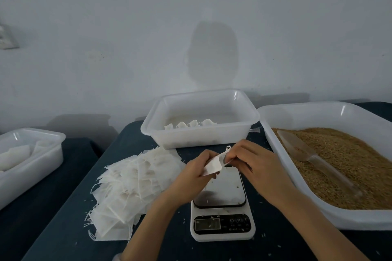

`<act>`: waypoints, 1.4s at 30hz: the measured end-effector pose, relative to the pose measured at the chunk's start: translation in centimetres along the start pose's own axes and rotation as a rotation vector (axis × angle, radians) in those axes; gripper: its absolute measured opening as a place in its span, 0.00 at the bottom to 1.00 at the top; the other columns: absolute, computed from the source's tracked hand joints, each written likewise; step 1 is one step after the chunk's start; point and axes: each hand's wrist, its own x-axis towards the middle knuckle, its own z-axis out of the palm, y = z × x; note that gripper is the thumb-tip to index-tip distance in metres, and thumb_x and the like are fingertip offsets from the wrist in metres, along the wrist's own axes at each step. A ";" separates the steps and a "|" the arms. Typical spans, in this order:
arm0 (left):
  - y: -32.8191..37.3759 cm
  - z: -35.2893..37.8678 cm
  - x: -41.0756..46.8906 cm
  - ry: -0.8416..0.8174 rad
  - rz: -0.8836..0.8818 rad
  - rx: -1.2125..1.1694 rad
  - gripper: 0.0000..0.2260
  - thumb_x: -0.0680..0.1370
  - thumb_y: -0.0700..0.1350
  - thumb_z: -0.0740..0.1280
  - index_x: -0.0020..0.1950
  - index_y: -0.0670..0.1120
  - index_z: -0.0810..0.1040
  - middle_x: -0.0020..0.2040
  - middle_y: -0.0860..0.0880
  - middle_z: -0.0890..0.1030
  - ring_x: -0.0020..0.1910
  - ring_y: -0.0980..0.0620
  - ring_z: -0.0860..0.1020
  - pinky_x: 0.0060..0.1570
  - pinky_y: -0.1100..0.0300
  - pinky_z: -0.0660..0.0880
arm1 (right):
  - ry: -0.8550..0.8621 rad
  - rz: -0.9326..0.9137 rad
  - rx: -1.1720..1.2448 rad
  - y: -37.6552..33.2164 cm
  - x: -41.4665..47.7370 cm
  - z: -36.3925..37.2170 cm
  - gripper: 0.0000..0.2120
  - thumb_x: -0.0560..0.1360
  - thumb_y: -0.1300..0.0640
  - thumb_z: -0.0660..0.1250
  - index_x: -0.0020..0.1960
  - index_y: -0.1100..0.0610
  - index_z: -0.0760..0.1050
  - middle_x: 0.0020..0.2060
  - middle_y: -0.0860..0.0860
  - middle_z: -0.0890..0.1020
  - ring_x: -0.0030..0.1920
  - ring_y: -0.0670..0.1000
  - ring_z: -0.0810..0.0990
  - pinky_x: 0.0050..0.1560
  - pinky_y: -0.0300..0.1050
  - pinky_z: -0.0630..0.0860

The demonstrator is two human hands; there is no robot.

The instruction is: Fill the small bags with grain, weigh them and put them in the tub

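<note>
Both hands hold one small white bag above the far end of the scale. My left hand grips its lower end, and my right hand pinches its top by the drawstring. A heap of empty white bags lies left of the scale. Behind the hands stands the translucent tub with several filled bags inside. To the right, a large white tray holds brown grain with a clear plastic scoop lying in it.
Another white tub with white bags stands on a separate surface at the left. Loose grains are scattered over the dark table and the scale's plate. A pale wall rises right behind the table.
</note>
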 end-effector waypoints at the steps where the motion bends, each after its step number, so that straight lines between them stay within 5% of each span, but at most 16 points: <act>1: -0.1 -0.1 0.0 0.001 0.005 0.007 0.11 0.79 0.37 0.63 0.58 0.49 0.73 0.44 0.59 0.77 0.42 0.60 0.76 0.40 0.69 0.70 | -0.014 -0.021 -0.022 0.1 0.0 -0.1 0.11 0.74 0.51 0.64 0.46 0.56 0.82 0.44 0.48 0.81 0.42 0.46 0.80 0.42 0.40 0.80; 8: -0.1 0.2 0.2 0.005 0.048 0.088 0.11 0.77 0.44 0.69 0.57 0.53 0.72 0.50 0.57 0.79 0.48 0.58 0.77 0.45 0.64 0.73 | -0.072 -0.075 -0.112 -0.3 -0.3 0.1 0.15 0.64 0.59 0.80 0.49 0.56 0.83 0.48 0.49 0.84 0.46 0.49 0.84 0.44 0.39 0.81; 13: -0.2 -0.2 0.3 0.074 0.055 0.328 0.20 0.72 0.49 0.75 0.60 0.53 0.73 0.53 0.57 0.77 0.52 0.57 0.75 0.51 0.61 0.72 | -0.097 -0.104 -0.116 -0.5 0.0 0.3 0.11 0.68 0.61 0.77 0.50 0.59 0.83 0.43 0.53 0.85 0.43 0.51 0.84 0.41 0.45 0.83; 16: 0.0 -0.8 0.1 0.026 0.052 0.267 0.23 0.69 0.54 0.77 0.61 0.55 0.74 0.53 0.60 0.78 0.53 0.59 0.76 0.54 0.60 0.74 | -0.128 -0.125 -0.124 -0.6 0.0 0.1 0.11 0.70 0.60 0.75 0.52 0.57 0.83 0.43 0.51 0.85 0.45 0.51 0.83 0.40 0.47 0.82; 19: 0.5 -0.8 -0.3 -0.038 0.036 0.133 0.19 0.70 0.57 0.74 0.58 0.60 0.75 0.52 0.61 0.80 0.53 0.59 0.78 0.53 0.58 0.76 | -0.132 -0.182 -0.175 -0.8 -0.1 -0.2 0.13 0.68 0.60 0.77 0.52 0.55 0.84 0.40 0.50 0.85 0.43 0.49 0.83 0.34 0.42 0.81; 24: 0.5 -1.0 -0.3 -0.039 0.033 0.069 0.13 0.71 0.50 0.76 0.52 0.53 0.77 0.46 0.57 0.82 0.45 0.58 0.79 0.46 0.60 0.77 | -0.199 -0.186 -0.172 -0.8 -0.3 -0.4 0.13 0.71 0.55 0.75 0.55 0.49 0.83 0.43 0.50 0.83 0.36 0.45 0.80 0.34 0.33 0.75; 31: -0.4 -0.7 -0.1 -0.025 0.018 0.074 0.13 0.73 0.50 0.75 0.49 0.48 0.74 0.42 0.52 0.80 0.40 0.52 0.77 0.42 0.55 0.75 | -0.243 -0.088 -0.130 -0.2 -0.2 -1.1 0.13 0.76 0.44 0.65 0.58 0.42 0.81 0.48 0.44 0.83 0.48 0.41 0.80 0.42 0.35 0.77; 37: -1.2 -1.1 -0.3 0.054 -0.047 0.034 0.12 0.74 0.50 0.75 0.51 0.52 0.73 0.44 0.58 0.79 0.36 0.57 0.80 0.35 0.65 0.77 | 0.035 0.402 0.013 4.2 2.3 -5.2 0.14 0.79 0.39 0.54 0.56 0.35 0.76 0.50 0.34 0.81 0.48 0.38 0.79 0.43 0.37 0.75; 39: -1.3 -1.2 -0.3 0.083 -0.050 0.039 0.13 0.74 0.50 0.75 0.51 0.53 0.73 0.45 0.58 0.79 0.36 0.57 0.80 0.35 0.66 0.77 | -0.088 0.590 -0.178 7.5 2.5 -6.8 0.13 0.81 0.46 0.57 0.63 0.42 0.73 0.55 0.41 0.81 0.51 0.45 0.78 0.46 0.44 0.75; 42: -1.4 -1.0 -0.4 0.144 -0.051 0.042 0.13 0.74 0.49 0.75 0.51 0.52 0.72 0.44 0.57 0.79 0.35 0.59 0.79 0.33 0.68 0.75 | -0.520 0.915 -0.447 11.9 1.8 -8.5 0.21 0.79 0.47 0.62 0.67 0.57 0.68 0.57 0.54 0.78 0.54 0.54 0.77 0.53 0.47 0.75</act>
